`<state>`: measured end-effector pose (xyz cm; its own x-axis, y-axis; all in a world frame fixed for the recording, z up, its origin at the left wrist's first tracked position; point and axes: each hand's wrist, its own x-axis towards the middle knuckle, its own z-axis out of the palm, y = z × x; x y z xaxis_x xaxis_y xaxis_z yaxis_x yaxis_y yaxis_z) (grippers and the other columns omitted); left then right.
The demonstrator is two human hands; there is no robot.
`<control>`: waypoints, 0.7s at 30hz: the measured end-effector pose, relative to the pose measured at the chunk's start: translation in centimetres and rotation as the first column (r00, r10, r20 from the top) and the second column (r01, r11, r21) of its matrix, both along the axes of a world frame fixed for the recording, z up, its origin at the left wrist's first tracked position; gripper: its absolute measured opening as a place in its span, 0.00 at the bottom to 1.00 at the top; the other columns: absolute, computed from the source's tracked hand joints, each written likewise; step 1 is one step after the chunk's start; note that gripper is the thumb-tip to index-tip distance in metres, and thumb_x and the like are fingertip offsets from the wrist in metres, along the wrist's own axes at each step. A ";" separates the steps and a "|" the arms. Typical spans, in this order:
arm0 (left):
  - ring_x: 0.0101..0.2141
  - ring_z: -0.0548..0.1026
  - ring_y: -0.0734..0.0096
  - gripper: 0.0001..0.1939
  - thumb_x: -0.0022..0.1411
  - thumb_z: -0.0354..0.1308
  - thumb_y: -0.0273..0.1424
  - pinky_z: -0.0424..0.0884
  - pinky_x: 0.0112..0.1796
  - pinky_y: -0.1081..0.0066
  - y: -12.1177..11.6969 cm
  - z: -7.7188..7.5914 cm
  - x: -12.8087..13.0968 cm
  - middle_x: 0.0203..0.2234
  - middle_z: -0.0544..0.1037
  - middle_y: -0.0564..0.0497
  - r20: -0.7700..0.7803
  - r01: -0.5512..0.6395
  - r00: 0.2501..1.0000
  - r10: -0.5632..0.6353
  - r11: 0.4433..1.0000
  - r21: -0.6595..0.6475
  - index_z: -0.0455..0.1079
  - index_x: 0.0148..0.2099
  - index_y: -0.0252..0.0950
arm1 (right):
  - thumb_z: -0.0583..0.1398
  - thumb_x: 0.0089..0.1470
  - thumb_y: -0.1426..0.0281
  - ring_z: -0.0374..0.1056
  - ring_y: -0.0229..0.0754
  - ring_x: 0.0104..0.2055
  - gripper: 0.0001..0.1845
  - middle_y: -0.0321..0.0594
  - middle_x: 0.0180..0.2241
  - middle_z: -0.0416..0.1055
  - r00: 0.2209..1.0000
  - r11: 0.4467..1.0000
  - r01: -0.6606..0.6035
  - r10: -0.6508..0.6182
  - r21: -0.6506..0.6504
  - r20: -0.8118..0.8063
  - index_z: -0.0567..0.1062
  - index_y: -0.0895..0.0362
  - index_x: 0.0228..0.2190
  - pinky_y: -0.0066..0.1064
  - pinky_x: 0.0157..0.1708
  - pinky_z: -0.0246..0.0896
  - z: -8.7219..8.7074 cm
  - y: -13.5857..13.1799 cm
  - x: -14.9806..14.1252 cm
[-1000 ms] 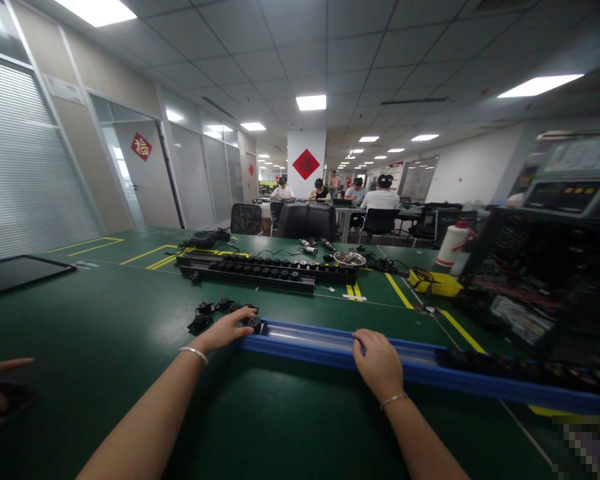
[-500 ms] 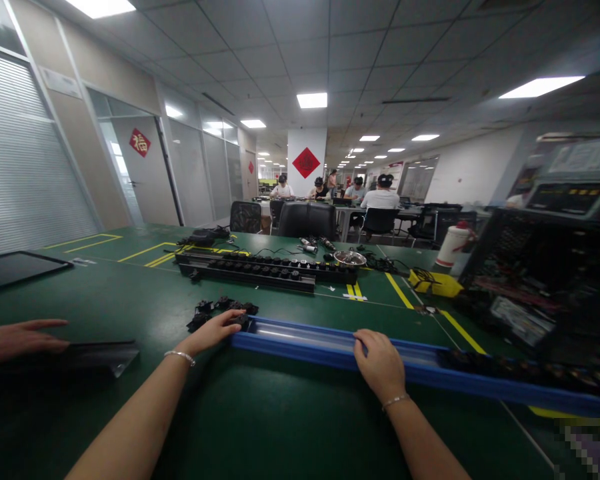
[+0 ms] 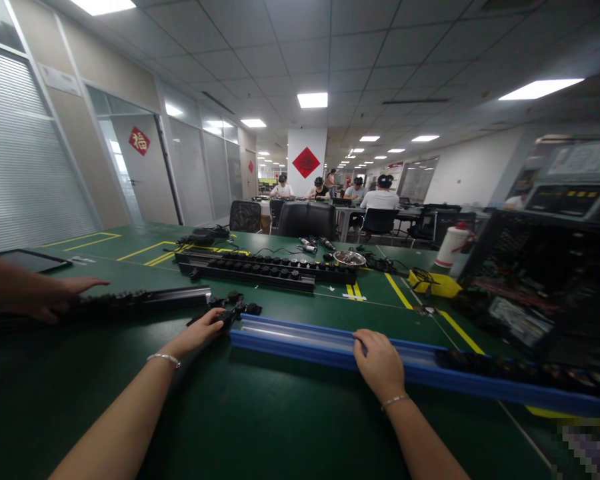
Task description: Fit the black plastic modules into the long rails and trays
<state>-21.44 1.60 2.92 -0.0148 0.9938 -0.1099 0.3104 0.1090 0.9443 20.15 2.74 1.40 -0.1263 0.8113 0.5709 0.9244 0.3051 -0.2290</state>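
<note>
A long blue channel rail lies across the green table, its left end bare inside and its right part filled with a row of dark pieces. My right hand is closed over the rail's near wall around mid-length, fingertips inside the channel. Just off the rail's left end, my left hand has its fingers closed on a small black part at the edge of a pile of similar black parts. The undersides of its fingers are hidden.
At left, another person's hand is over a black rail with dark pieces. Farther back lie black rails with knob-like parts, a metal bowl, a yellow tray and a white bottle. A dark open-framed machine stands right.
My left hand has moved left from the blue rail's end to the pile. The other person's black rail has shifted right and farther back, close to the pile. My right hand stays put.
</note>
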 end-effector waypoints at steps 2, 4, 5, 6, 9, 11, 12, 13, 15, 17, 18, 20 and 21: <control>0.48 0.69 0.59 0.29 0.49 0.54 0.45 0.64 0.49 0.61 -0.3 0.1 -0.6 0.48 0.70 0.45 -0.155 -0.043 0.987 0.050 0.998 0.049 0.59 0.51 0.37 | 0.50 0.53 0.70 0.65 0.43 0.45 0.15 0.41 0.39 0.74 1.000 1.000 -0.003 0.003 0.008 0.004 0.76 0.57 0.35 0.34 0.46 0.59 -0.1 0.0 0.0; 0.49 0.68 0.57 0.26 0.50 0.53 0.42 0.61 0.52 0.60 -0.4 -0.1 -1.1 0.47 0.72 0.45 -0.310 -0.069 0.946 0.091 0.994 0.081 0.62 0.50 0.36 | 0.50 0.53 0.70 0.65 0.43 0.45 0.15 0.41 0.39 0.74 1.000 1.000 -0.008 0.008 0.014 0.007 0.76 0.57 0.35 0.34 0.46 0.59 -0.2 0.1 0.0; 0.50 0.68 0.56 0.25 0.50 0.53 0.41 0.60 0.52 0.59 -0.5 -0.4 -1.3 0.48 0.72 0.45 -0.370 -0.078 0.923 0.107 0.993 0.092 0.63 0.50 0.36 | 0.50 0.53 0.70 0.65 0.43 0.45 0.15 0.41 0.39 0.74 1.000 1.000 -0.009 0.009 0.015 0.008 0.75 0.57 0.35 0.34 0.46 0.58 -0.2 0.1 0.0; 0.51 0.67 0.56 0.25 0.50 0.53 0.39 0.59 0.53 0.59 -0.5 -0.7 -1.4 0.49 0.71 0.44 -0.415 -0.087 0.902 0.121 0.991 0.100 0.63 0.50 0.36 | 0.50 0.53 0.70 0.65 0.43 0.45 0.15 0.41 0.40 0.73 1.000 1.000 -0.010 0.010 0.013 0.010 0.75 0.57 0.35 0.34 0.46 0.58 -0.2 0.1 0.0; 0.54 0.64 0.57 0.25 0.51 0.51 0.35 0.56 0.55 0.61 -0.2 -2.0 -1.5 0.54 0.67 0.41 -0.509 -0.127 0.842 0.178 0.983 0.133 0.62 0.52 0.32 | 0.49 0.54 0.70 0.65 0.43 0.45 0.16 0.41 0.40 0.73 1.000 1.000 -0.014 0.014 -0.008 0.016 0.75 0.57 0.36 0.35 0.47 0.58 -0.1 0.0 0.0; 0.55 0.63 0.59 0.25 0.51 0.51 0.34 0.55 0.56 0.63 0.1 -2.7 -1.3 0.54 0.66 0.39 -0.557 -0.152 0.801 0.220 0.974 0.167 0.63 0.51 0.30 | 0.49 0.54 0.70 0.64 0.43 0.46 0.16 0.42 0.40 0.73 1.000 0.999 -0.022 0.023 -0.033 0.014 0.75 0.58 0.36 0.35 0.48 0.57 0.0 0.0 0.1; 0.55 0.63 0.59 0.24 0.51 0.51 0.33 0.54 0.56 0.63 0.2 -3.0 -1.1 0.54 0.66 0.39 -0.573 -0.158 0.784 0.238 0.970 0.187 0.63 0.50 0.29 | 0.49 0.54 0.69 0.64 0.44 0.46 0.17 0.42 0.41 0.73 0.999 0.998 -0.030 0.030 -0.048 0.012 0.75 0.58 0.37 0.36 0.49 0.57 0.1 0.0 0.1; 0.55 0.63 0.59 0.23 0.51 0.51 0.32 0.54 0.57 0.64 0.4 -3.1 -0.9 0.54 0.67 0.39 -0.583 -0.164 0.771 0.257 0.964 0.209 0.64 0.50 0.29 | 0.49 0.54 0.69 0.64 0.44 0.46 0.17 0.42 0.41 0.73 0.999 0.997 -0.038 0.038 -0.065 0.008 0.75 0.58 0.37 0.36 0.49 0.56 0.1 0.0 0.2; 0.56 0.62 0.59 0.22 0.50 0.51 0.29 0.54 0.57 0.63 0.6 -3.1 -0.2 0.54 0.67 0.39 -0.589 -0.187 0.748 0.304 0.949 0.253 0.65 0.50 0.29 | 0.49 0.54 0.69 0.64 0.44 0.47 0.17 0.43 0.42 0.73 0.998 0.993 -0.058 0.058 -0.100 -0.002 0.75 0.58 0.37 0.36 0.50 0.56 0.3 0.1 0.4; 0.57 0.60 0.58 0.24 0.51 0.48 0.25 0.52 0.58 0.61 0.6 -2.8 0.8 0.55 0.65 0.38 -0.585 -0.234 0.723 0.368 0.927 0.293 0.63 0.52 0.28 | 0.49 0.54 0.68 0.64 0.43 0.47 0.17 0.43 0.42 0.72 0.996 0.987 -0.084 0.083 -0.136 -0.012 0.75 0.58 0.37 0.36 0.51 0.55 0.6 0.3 0.7; 0.57 0.59 0.58 0.25 0.52 0.46 0.23 0.51 0.58 0.60 0.5 -2.5 1.5 0.56 0.64 0.38 -0.580 -0.255 0.708 0.403 0.912 0.322 0.61 0.53 0.28 | 0.49 0.54 0.68 0.64 0.43 0.48 0.17 0.43 0.42 0.72 0.995 0.983 -0.100 0.099 -0.155 -0.017 0.75 0.58 0.37 0.36 0.51 0.55 0.7 0.3 0.9; 0.57 0.59 0.61 0.25 0.54 0.43 0.23 0.50 0.59 0.61 0.2 -1.7 3.5 0.56 0.63 0.39 -0.559 -0.263 0.689 0.462 0.877 0.401 0.59 0.55 0.29 | 0.49 0.53 0.67 0.63 0.43 0.48 0.18 0.42 0.43 0.72 0.990 0.971 -0.139 0.136 -0.194 -0.025 0.75 0.57 0.38 0.36 0.52 0.55 1.1 0.3 1.2; 0.57 0.60 0.61 0.24 0.56 0.42 0.25 0.51 0.59 0.62 0.0 -1.3 4.8 0.55 0.64 0.40 -0.539 -0.230 0.692 0.481 0.854 0.467 0.60 0.55 0.29 | 0.49 0.53 0.67 0.63 0.43 0.49 0.18 0.42 0.44 0.72 0.988 0.966 -0.156 0.154 -0.208 -0.024 0.75 0.57 0.39 0.36 0.51 0.55 1.3 0.3 1.5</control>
<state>-16.63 1.58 1.65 -0.3138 0.8632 0.3955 0.8362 0.0540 0.5458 21.63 3.07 2.69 -0.2566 0.8834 0.3921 0.8676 0.3893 -0.3092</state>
